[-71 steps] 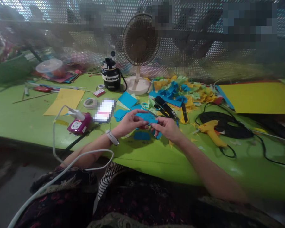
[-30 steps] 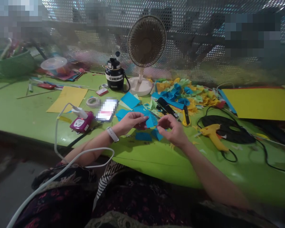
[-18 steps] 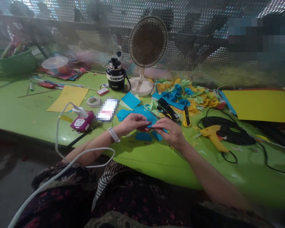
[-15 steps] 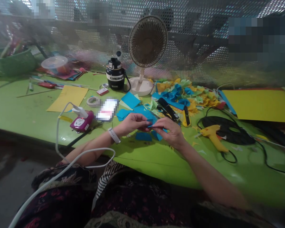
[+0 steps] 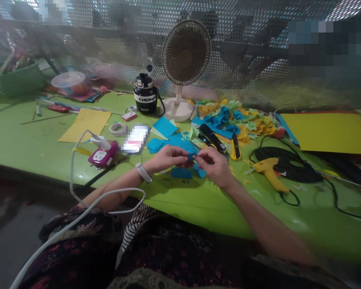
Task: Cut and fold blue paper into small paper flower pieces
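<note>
My left hand (image 5: 166, 157) and my right hand (image 5: 214, 165) meet over the near edge of the green table (image 5: 36, 148). Both pinch a small folded piece of blue paper (image 5: 191, 155) between their fingertips. A white watch sits on my left wrist. Loose blue paper pieces (image 5: 180, 173) lie on the table right under my hands, and more blue sheets (image 5: 164, 127) lie just behind them.
A yellow glue gun (image 5: 269, 168) with black cable lies to the right. Behind are a heap of blue, yellow and green folded papers (image 5: 237, 116), black cutters (image 5: 212, 137), a fan (image 5: 185, 60), a black jug (image 5: 145, 95), a phone (image 5: 134, 139), tape (image 5: 116, 129), a pink socket block (image 5: 102, 155), yellow sheets (image 5: 327, 132).
The blue paper has been folded smaller between my hands. My right hand lifted off it for a moment, came back, and both hands now pinch it closer together.
</note>
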`<action>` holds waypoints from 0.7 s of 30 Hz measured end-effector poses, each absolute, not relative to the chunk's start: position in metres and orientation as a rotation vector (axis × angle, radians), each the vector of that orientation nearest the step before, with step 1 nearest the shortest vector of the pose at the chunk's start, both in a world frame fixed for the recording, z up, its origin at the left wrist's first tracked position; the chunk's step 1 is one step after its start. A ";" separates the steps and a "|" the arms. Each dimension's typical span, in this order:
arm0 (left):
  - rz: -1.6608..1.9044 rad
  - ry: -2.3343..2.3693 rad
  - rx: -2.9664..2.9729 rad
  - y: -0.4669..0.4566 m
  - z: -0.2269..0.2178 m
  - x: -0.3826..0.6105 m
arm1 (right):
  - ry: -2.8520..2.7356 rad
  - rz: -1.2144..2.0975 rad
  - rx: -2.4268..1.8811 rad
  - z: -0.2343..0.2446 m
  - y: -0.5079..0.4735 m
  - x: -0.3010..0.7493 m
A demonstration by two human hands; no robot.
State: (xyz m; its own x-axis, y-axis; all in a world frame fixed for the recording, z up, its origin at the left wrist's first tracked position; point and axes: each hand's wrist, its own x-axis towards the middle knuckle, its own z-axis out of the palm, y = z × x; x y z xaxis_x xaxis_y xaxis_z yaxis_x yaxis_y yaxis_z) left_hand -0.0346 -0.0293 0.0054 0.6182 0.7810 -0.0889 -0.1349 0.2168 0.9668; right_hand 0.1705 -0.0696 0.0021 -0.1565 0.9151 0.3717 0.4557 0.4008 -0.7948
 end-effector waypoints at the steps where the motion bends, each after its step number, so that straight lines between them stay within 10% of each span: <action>1: 0.696 0.670 1.188 -0.030 0.006 -0.035 | -1.774 0.655 -1.202 0.002 -0.069 0.171; 21: 0.714 0.692 1.243 -0.032 0.003 -0.032 | -1.800 0.638 -1.224 0.004 -0.070 0.170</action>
State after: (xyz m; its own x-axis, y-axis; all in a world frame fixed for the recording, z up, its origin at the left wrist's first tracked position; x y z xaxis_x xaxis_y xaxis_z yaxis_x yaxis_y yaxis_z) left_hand -0.0319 -0.0322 0.0032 0.6017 0.7950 -0.0775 -0.1014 0.1723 0.9798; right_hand 0.1701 -0.0696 0.0036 -0.1637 0.9190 0.3585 0.4876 0.3914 -0.7804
